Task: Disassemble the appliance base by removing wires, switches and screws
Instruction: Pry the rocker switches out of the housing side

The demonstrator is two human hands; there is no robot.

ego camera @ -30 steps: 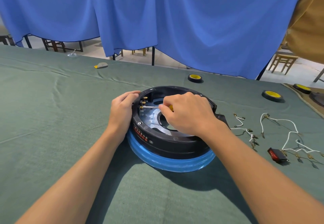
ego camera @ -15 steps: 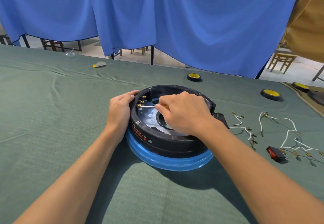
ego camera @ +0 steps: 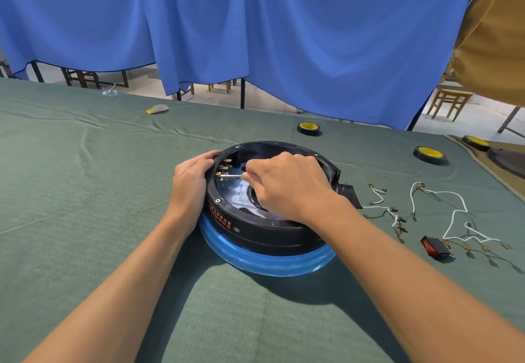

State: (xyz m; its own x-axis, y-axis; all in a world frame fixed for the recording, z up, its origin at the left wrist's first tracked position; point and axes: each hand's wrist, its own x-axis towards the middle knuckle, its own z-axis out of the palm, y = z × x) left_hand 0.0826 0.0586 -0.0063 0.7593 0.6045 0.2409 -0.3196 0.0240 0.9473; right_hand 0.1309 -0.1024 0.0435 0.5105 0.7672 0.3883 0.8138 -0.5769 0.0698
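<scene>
The round black base [ego camera: 255, 229], ringed in blue at the bottom, sits open side up near the middle of the green-draped bench [ego camera: 85, 206]. The left hand [ego camera: 190, 180] grips its left rim, fingers curled over the edge. The right hand [ego camera: 287, 183] reaches into the open shell from above, fingers bunched round a screwdriver [ego camera: 231, 176]. Only the thin metal shaft shows. It lies nearly level and points left, and its tip meets one of the brass terminals [ego camera: 224, 168] on the inner wall just beside the left hand's fingertips.

To the right of the base, loose white wires [ego camera: 451, 215] with brass ends lie spread on the cloth. A red switch [ego camera: 433, 246] rests at their near end, touching one lead. Three tape rolls [ego camera: 429, 154] with yellow cores sit farther back, well apart from one another. A blue curtain [ego camera: 284, 35] hangs behind the bench's far edge.
</scene>
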